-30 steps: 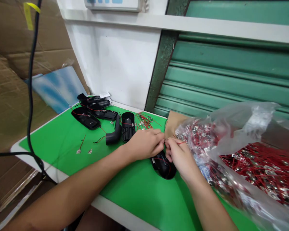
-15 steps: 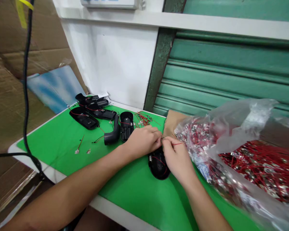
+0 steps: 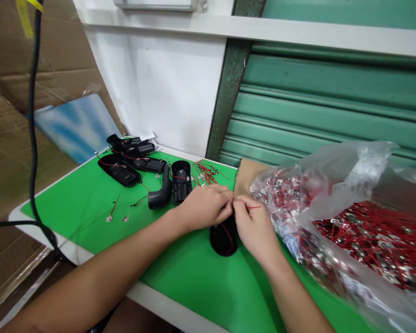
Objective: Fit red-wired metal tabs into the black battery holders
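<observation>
Two-handed contact | left hand: curled | right hand: pinching red wire

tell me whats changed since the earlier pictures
The near end of the black shell below the left hand and right hand swung left. Nothing was visibly taken up or let go. The hands stayed close together, a red wire jutting from the right one; the black elbow tube and plastic bag stayed put.
</observation>
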Available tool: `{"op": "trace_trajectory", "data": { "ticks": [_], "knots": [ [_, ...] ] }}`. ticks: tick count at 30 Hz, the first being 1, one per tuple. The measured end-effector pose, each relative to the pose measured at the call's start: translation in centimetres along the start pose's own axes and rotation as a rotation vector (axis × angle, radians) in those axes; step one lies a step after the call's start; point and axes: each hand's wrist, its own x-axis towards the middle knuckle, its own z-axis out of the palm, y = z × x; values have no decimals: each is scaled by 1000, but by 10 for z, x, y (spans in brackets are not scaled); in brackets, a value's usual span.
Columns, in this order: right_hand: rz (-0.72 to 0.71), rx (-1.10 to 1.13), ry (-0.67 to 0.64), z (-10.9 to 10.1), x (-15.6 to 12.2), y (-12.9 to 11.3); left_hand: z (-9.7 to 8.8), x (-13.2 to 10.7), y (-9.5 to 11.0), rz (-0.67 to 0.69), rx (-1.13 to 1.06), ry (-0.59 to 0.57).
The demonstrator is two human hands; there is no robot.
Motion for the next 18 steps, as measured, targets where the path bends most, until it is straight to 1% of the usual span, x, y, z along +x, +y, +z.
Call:
{"op": "trace_trajectory", "data": {
  "ticks": [8, 11, 14, 16, 18],
  "knots": [
    [-31, -86, 40, 1, -1, 4, 2, 2, 3, -24, -7, 10],
    [-59, -94, 61, 1, -1, 3, 2, 3, 4, -55, 5, 1],
    [-57, -76, 55, 1, -1, 2, 1, 2, 5, -78, -3, -2],
    [-47, -34, 39, 1, 0, 3, 0, 1, 4, -84, -51, 24],
    [-29, 67, 20, 0, 1, 5, 0, -1, 2, -85, -145, 93]
  ]
}}
